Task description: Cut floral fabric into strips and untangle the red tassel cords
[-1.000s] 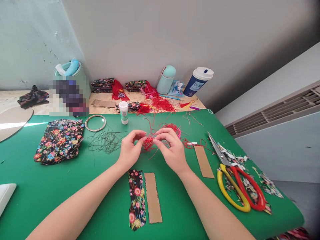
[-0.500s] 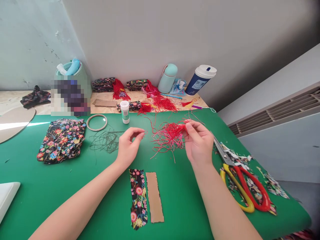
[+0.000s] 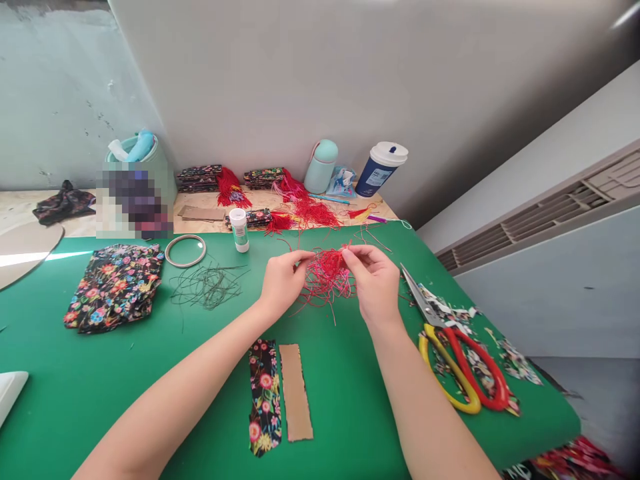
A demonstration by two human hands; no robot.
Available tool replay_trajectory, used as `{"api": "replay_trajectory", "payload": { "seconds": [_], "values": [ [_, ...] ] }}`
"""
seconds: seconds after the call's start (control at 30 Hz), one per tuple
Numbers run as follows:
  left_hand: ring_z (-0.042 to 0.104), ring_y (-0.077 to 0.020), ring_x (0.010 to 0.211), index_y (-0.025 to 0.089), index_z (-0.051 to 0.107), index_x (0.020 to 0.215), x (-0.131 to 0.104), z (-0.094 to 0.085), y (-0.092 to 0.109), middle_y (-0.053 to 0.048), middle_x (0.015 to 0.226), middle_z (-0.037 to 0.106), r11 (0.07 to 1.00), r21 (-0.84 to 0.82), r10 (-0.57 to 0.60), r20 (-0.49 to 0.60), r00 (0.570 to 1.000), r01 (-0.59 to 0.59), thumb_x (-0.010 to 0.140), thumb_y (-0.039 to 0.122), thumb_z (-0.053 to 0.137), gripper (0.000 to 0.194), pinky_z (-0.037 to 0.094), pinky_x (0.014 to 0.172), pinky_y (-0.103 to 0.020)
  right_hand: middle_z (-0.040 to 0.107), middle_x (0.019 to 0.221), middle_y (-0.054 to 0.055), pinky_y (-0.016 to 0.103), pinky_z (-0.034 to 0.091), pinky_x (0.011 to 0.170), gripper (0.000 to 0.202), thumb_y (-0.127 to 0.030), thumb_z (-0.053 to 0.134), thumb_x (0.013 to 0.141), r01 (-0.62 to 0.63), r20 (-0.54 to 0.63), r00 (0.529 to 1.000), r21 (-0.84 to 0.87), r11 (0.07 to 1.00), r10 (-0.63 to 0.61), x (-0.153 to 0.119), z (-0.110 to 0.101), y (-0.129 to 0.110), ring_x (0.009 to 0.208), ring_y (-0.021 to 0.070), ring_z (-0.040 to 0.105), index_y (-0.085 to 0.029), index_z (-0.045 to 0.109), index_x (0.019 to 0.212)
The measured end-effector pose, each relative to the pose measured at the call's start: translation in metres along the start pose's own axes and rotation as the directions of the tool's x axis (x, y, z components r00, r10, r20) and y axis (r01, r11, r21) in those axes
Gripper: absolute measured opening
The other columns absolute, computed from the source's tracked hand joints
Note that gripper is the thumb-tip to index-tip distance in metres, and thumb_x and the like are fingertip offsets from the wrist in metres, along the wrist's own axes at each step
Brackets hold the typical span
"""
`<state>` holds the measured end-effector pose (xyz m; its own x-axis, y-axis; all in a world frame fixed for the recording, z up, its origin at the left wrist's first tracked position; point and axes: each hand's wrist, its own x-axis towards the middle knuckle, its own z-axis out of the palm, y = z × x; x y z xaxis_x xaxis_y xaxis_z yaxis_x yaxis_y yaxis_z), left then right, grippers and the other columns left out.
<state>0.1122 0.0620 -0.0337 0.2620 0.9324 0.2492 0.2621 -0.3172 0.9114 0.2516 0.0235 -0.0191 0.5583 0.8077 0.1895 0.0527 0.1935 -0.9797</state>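
Note:
Red and pink cords (image 3: pixel 327 277) lie tangled on the green mat (image 3: pixel 350 373). My right hand (image 3: pixel 374 280) pinches some of the red cords at the right side of the tangle. At its left edge, my left hand (image 3: pixel 287 280) has thumb and forefinger pressed together; what they hold, if anything, is too small to make out. Nearer me, a floral fabric strip (image 3: pixel 265 400) lies beside a brown card strip (image 3: pixel 297 393). Thin dark green threads (image 3: pixel 207 287) are left of my left hand.
Scissors (image 3: pixel 450 340) with yellow and red handles lie at the right among fabric scraps. A white glue bottle (image 3: pixel 240 232), a tape ring (image 3: pixel 185 251) and folded floral cloth (image 3: pixel 117 283) are at the left. Behind stand a cup (image 3: pixel 380 172) and a mint flask (image 3: pixel 321 167).
My left hand has moved right, from beside the green threads to the edge of the red tangle. My right hand still pinches the red cords. The view has shifted slightly.

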Motion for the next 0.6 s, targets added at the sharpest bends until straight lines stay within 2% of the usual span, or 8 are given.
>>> {"api": "replay_trajectory", "payload": {
  "seconds": [0.13,0.27,0.47,0.6],
  "values": [
    [0.051,-0.0094,0.05,0.018,0.068,0.077,-0.011,-0.002,0.004,0.0,0.07,0.067,0.998,-0.027,0.062,-0.09,0.994,-0.065,0.078,0.021,0.062,0.006,0.043,0.054,-0.023,0.067,0.074,0.002,0.031,0.052,0.068,0.017,-0.034,0.071,0.07,-0.009,0.186,0.982,-0.097,0.995,0.027,-0.004,0.001,-0.001,0.068,0.0151,0.061,-0.019,0.065,0.073],
    [0.053,-0.0097,0.055,0.018,0.068,0.084,-0.019,-0.007,0.008,-0.002,0.079,0.067,0.984,-0.126,0.121,-0.054,0.991,-0.127,0.079,0.024,0.063,0.009,0.044,0.054,-0.023,0.064,0.089,0.005,0.031,0.052,0.071,0.013,-0.032,0.069,0.073,0.092,0.313,0.949,-0.142,0.986,-0.044,-0.008,0.003,-0.001,0.08,0.0173,0.062,-0.02,0.067,0.07],
    [0.06,-0.0124,0.067,0.019,0.068,0.081,-0.019,-0.005,0.004,-0.003,0.08,0.069,0.981,-0.118,0.143,-0.082,0.986,-0.152,0.08,0.019,0.062,0.006,0.047,0.058,-0.023,0.062,0.092,0.005,0.032,0.052,0.071,0.015,-0.035,0.07,0.072,0.079,0.359,0.933,-0.14,0.987,-0.024,-0.01,0.005,0.0,0.085,0.0184,0.061,-0.021,0.069,0.069],
    [0.061,-0.0133,0.071,0.019,0.067,0.081,-0.018,-0.005,0.003,-0.002,0.08,0.069,0.984,-0.13,0.111,-0.093,0.989,-0.123,0.08,0.016,0.06,0.008,0.047,0.06,-0.024,0.062,0.091,0.005,0.032,0.051,0.071,0.013,-0.034,0.07,0.072,0.066,0.357,0.934,-0.142,0.988,-0.011,-0.01,0.005,0.0,0.084,0.0183,0.06,-0.021,0.069,0.069]
  ]
}}
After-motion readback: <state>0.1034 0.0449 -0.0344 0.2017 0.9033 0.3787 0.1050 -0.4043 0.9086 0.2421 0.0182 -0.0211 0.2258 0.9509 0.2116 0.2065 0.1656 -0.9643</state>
